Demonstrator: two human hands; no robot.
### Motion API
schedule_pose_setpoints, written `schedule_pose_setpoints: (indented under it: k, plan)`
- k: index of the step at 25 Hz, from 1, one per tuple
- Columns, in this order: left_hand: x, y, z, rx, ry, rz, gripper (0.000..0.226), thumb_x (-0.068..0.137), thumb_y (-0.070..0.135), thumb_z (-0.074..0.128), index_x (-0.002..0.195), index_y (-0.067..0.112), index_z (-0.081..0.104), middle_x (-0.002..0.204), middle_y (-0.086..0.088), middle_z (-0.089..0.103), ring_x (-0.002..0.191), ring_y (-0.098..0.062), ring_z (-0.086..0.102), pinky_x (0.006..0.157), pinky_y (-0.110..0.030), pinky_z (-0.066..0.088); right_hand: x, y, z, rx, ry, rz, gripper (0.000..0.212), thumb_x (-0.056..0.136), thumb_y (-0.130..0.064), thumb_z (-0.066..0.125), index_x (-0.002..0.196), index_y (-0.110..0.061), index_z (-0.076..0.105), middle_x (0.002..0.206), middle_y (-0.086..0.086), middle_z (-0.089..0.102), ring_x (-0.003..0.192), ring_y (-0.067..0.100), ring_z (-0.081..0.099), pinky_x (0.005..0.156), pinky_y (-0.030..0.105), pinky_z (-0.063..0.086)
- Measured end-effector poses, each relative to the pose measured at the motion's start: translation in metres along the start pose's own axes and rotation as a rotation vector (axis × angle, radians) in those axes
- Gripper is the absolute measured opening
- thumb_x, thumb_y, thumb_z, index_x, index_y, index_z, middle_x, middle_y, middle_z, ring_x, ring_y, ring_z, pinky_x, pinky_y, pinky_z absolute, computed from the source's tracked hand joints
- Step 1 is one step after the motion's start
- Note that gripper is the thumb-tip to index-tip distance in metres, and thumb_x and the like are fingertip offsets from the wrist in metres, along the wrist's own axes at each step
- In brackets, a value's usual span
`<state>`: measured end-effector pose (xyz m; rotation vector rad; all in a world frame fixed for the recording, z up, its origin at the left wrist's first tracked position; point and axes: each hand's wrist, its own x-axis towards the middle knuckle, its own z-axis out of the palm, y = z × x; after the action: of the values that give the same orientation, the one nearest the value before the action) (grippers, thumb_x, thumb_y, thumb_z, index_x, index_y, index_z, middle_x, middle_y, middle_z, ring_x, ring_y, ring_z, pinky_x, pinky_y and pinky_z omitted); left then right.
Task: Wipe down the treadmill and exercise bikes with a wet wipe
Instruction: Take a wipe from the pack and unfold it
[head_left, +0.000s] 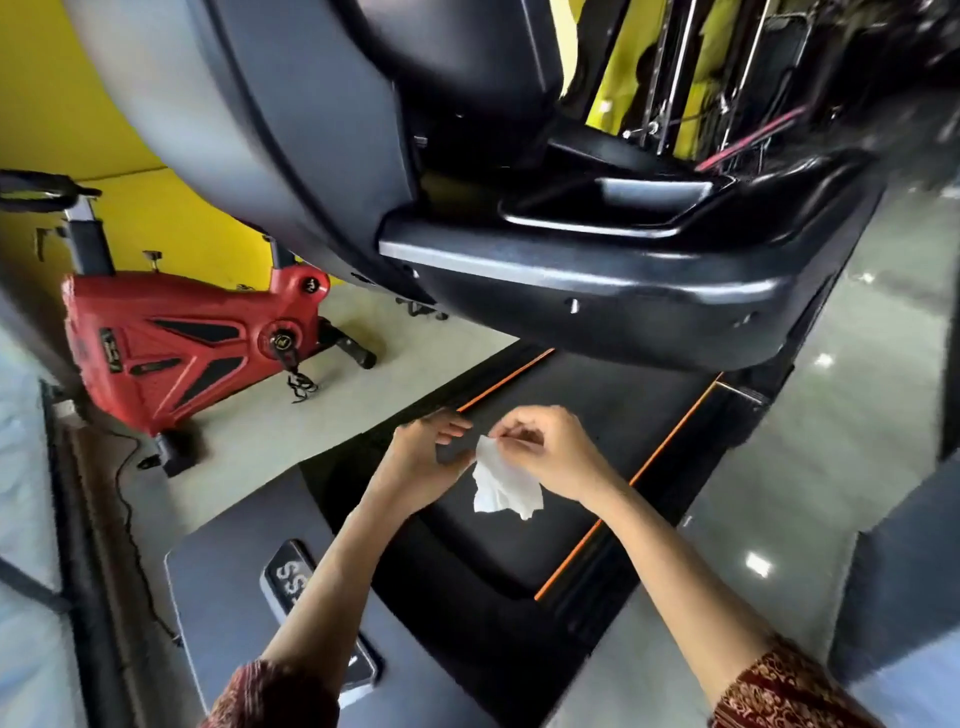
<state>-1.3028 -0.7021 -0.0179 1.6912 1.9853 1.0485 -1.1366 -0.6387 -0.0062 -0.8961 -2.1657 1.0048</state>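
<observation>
Pinched in the right hand (550, 452), left hand (421, 457) slack alongside, the wet wipe (501, 486) is readied above the treadmill (597, 405); unfolding seems called for next.

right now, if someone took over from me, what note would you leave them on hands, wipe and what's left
The right hand pinches the top of the wet wipe with its fingers. The wipe hangs crumpled above the treadmill belt.
The left hand is beside the wipe; whether it grips it is unclear.
The red exercise bike stands on the floor to the left.
Done: wipe in hand. Left: all visible wiping; the wipe touches no surface.
</observation>
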Motion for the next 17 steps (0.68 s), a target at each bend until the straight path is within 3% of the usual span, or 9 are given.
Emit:
schedule_pose_setpoints:
  k: [4, 7, 9, 11, 13, 15, 17]
  plan:
    - [-0.002, 0.026, 0.014, -0.086, -0.268, 0.117, 0.034, 0.087, 0.001, 0.062, 0.118, 0.017, 0.063, 0.107, 0.016, 0.061, 0.107, -0.007, 0.060, 0.095, -0.023, 0.048, -0.022, 0.008, -0.026, -0.002, 0.012, 0.005, 0.017, 0.084, -0.001, 0.063, 0.089, -0.014, 0.073, 0.085, -0.009, 0.072, 0.087, 0.007, 0.067, 0.087, 0.027, 0.051]
    - [-0.004, 0.034, 0.017, -0.080, -0.384, 0.158, 0.023, 0.083, 0.015, 0.070, 0.101, 0.029, 0.067, 0.104, 0.029, 0.058, 0.105, 0.007, 0.056, 0.096, -0.027, 0.047, -0.045, 0.008, -0.042, 0.129, 0.066, 0.057, 0.022, 0.081, 0.003, 0.068, 0.086, -0.018, 0.070, 0.087, -0.003, 0.072, 0.086, 0.005, 0.068, 0.082, 0.019, 0.052]
    - [-0.006, 0.043, 0.018, -0.170, -0.433, 0.135, 0.017, 0.074, 0.027, 0.077, 0.075, 0.038, 0.065, 0.094, 0.026, 0.065, 0.096, 0.009, 0.058, 0.087, -0.016, 0.047, -0.059, 0.011, -0.051, 0.188, 0.110, 0.100, 0.025, 0.079, 0.002, 0.072, 0.084, -0.022, 0.069, 0.083, -0.005, 0.072, 0.083, 0.005, 0.067, 0.079, 0.018, 0.050]
    - [-0.007, 0.049, 0.022, -0.369, -0.431, 0.073, 0.032, 0.075, 0.011, 0.080, 0.059, 0.027, 0.057, 0.066, 0.014, 0.061, 0.069, 0.002, 0.057, 0.065, -0.013, 0.044, -0.069, 0.014, -0.059, 0.279, 0.172, 0.160, 0.023, 0.076, -0.001, 0.077, 0.085, -0.022, 0.070, 0.082, -0.005, 0.072, 0.082, 0.005, 0.066, 0.077, 0.020, 0.050]
    - [-0.007, 0.054, 0.028, -0.526, -0.382, 0.010, 0.033, 0.080, -0.002, 0.071, 0.063, 0.013, 0.048, 0.054, 0.010, 0.047, 0.053, -0.004, 0.045, 0.052, -0.014, 0.038, -0.076, 0.016, -0.066, 0.416, 0.156, 0.241, 0.029, 0.068, -0.007, 0.083, 0.091, -0.018, 0.070, 0.088, 0.004, 0.073, 0.083, 0.013, 0.065, 0.079, 0.029, 0.051]
    - [-0.006, 0.060, 0.031, -0.651, -0.374, -0.052, 0.026, 0.083, -0.007, 0.065, 0.072, 0.006, 0.046, 0.053, 0.006, 0.051, 0.050, -0.006, 0.048, 0.048, -0.015, 0.040, -0.080, 0.017, -0.071, 0.469, 0.098, 0.313, 0.039, 0.063, -0.005, 0.086, 0.097, -0.015, 0.069, 0.090, 0.016, 0.071, 0.080, 0.022, 0.063, 0.076, 0.039, 0.053]
    - [-0.003, 0.061, 0.032, -0.683, -0.385, -0.093, 0.019, 0.084, -0.007, 0.065, 0.087, 0.006, 0.051, 0.057, 0.001, 0.060, 0.053, -0.009, 0.055, 0.049, -0.016, 0.043, -0.082, 0.019, -0.075, 0.472, 0.142, 0.354, 0.034, 0.068, 0.003, 0.081, 0.094, -0.012, 0.068, 0.082, 0.015, 0.070, 0.074, 0.020, 0.063, 0.069, 0.034, 0.052]
